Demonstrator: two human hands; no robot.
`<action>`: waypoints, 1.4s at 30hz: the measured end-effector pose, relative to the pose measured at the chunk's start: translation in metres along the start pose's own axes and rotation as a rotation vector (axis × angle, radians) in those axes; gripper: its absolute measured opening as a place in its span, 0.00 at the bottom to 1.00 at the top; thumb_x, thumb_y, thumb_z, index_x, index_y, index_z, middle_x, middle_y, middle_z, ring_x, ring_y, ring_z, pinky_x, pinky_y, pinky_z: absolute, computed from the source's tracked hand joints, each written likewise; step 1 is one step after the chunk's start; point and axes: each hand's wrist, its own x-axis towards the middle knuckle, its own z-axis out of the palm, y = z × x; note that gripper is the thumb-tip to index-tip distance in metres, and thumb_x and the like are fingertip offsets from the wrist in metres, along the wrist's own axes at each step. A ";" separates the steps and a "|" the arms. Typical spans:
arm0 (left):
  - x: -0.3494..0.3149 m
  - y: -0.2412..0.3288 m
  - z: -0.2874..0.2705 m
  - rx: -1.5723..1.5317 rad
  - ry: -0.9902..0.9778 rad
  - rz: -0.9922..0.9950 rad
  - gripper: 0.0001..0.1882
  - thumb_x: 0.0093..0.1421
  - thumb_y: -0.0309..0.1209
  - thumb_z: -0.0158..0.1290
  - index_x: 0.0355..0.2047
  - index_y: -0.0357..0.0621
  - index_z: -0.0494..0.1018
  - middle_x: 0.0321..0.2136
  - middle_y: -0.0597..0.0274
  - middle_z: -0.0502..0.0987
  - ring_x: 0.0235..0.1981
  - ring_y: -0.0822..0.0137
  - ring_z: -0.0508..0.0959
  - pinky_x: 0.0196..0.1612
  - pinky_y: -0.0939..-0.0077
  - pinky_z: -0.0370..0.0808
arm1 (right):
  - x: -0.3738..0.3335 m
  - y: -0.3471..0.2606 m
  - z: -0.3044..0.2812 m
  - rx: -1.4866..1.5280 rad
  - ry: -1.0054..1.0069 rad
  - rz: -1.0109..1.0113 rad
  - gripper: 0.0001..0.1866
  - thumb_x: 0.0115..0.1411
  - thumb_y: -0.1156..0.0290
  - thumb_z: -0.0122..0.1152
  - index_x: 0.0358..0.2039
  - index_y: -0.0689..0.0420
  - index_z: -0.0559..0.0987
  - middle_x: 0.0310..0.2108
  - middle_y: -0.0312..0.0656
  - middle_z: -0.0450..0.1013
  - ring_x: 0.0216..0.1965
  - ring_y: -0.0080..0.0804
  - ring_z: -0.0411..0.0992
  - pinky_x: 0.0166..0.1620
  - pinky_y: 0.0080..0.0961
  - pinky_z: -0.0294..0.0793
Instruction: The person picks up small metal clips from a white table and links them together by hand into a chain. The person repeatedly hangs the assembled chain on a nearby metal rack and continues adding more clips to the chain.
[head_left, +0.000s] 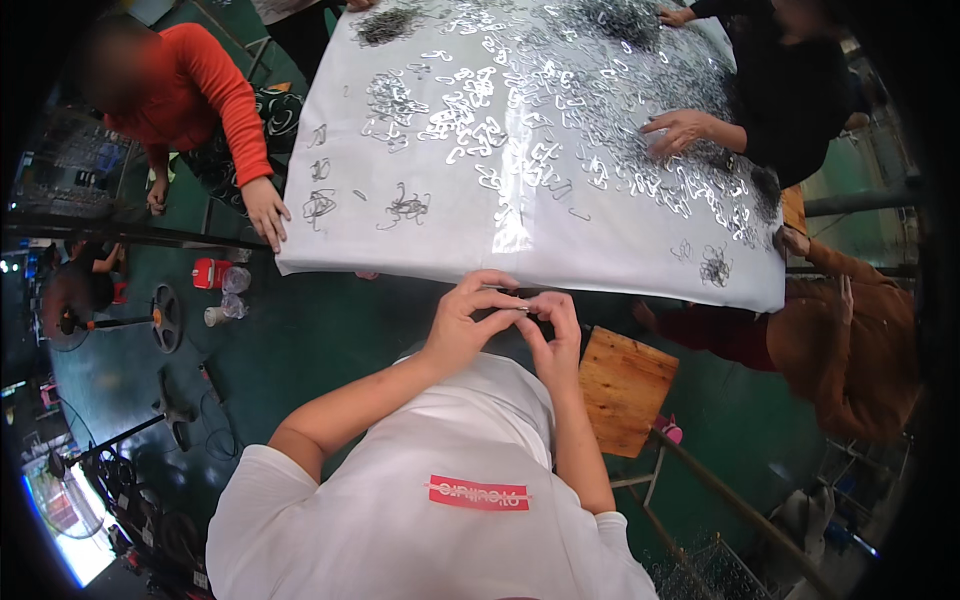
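My left hand (470, 317) and my right hand (556, 325) meet just off the table's near edge. Thumb and fingers of both are pinched on a small metal piece (522, 310) between them; its exact shape is too small and covered to tell. In front of me, many shiny bent-wire metal hooks (480, 135) lie scattered over the white-covered table (420, 245). A small dark heap of hooks (407, 206) lies near the left part of the near edge, and another small pile (714, 266) sits near the right corner.
A person in a red top (210, 75) rests a hand on the table's left edge. Across at the right, a person in black (795, 85) reaches over the hooks. Someone in brown (850, 335) is at the right corner. A wooden stool (627, 390) stands at my right.
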 end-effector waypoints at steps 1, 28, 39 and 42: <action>0.001 -0.001 0.000 0.007 -0.010 0.008 0.11 0.51 0.21 0.60 0.36 0.44 0.82 0.44 0.60 0.74 0.44 0.66 0.76 0.46 0.75 0.73 | 0.009 0.008 -0.008 -0.039 -0.015 0.014 0.10 0.52 0.78 0.64 0.37 0.60 0.77 0.34 0.41 0.71 0.34 0.31 0.71 0.38 0.26 0.71; 0.006 -0.014 0.000 0.214 0.000 0.179 0.10 0.51 0.22 0.61 0.36 0.44 0.81 0.32 0.63 0.81 0.33 0.65 0.77 0.38 0.74 0.74 | 0.057 0.008 -0.027 0.488 -0.157 0.403 0.06 0.63 0.76 0.55 0.38 0.65 0.74 0.29 0.39 0.73 0.26 0.21 0.71 0.28 0.17 0.72; 0.000 -0.011 0.005 0.175 -0.033 0.261 0.10 0.50 0.21 0.60 0.35 0.43 0.81 0.29 0.63 0.80 0.31 0.65 0.76 0.34 0.74 0.73 | -0.004 -0.035 0.003 0.401 0.165 0.261 0.02 0.60 0.77 0.59 0.32 0.59 0.75 0.40 0.33 0.64 0.41 0.20 0.64 0.45 0.17 0.64; -0.001 -0.011 0.005 0.180 -0.037 0.239 0.10 0.49 0.20 0.60 0.34 0.43 0.81 0.29 0.63 0.80 0.30 0.65 0.76 0.34 0.74 0.72 | -0.008 -0.035 0.007 0.409 0.193 0.283 0.02 0.60 0.78 0.59 0.33 0.59 0.75 0.40 0.34 0.63 0.42 0.21 0.63 0.45 0.17 0.64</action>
